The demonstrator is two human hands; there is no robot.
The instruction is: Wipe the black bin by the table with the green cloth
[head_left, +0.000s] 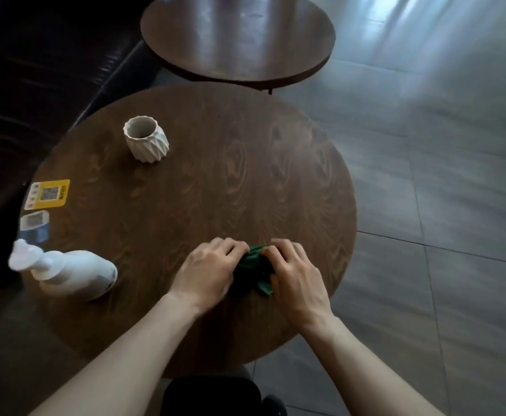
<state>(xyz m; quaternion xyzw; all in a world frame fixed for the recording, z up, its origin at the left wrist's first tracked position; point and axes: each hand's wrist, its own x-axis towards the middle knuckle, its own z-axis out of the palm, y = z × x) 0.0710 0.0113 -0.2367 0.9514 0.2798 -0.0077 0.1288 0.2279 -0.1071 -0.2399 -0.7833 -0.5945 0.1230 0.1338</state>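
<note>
fingers point(230, 247) curled | both hands palm-down | gripping green cloth point(253, 267)

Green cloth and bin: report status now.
Left hand and right hand both on green cloth, bunched on round table. Black bin below near edge, untouched. Nothing in the way.

Both hands down on the round wooden desk point(215, 181), left hand point(208, 273) and right hand point(295, 276) bunching the green cloth point(253, 265) between them. White faceted cup point(146, 139), pump bottle point(74, 273) and two cards point(47, 194) toward the left edge. Black bin point(212, 396) just below the near rim.
</note>
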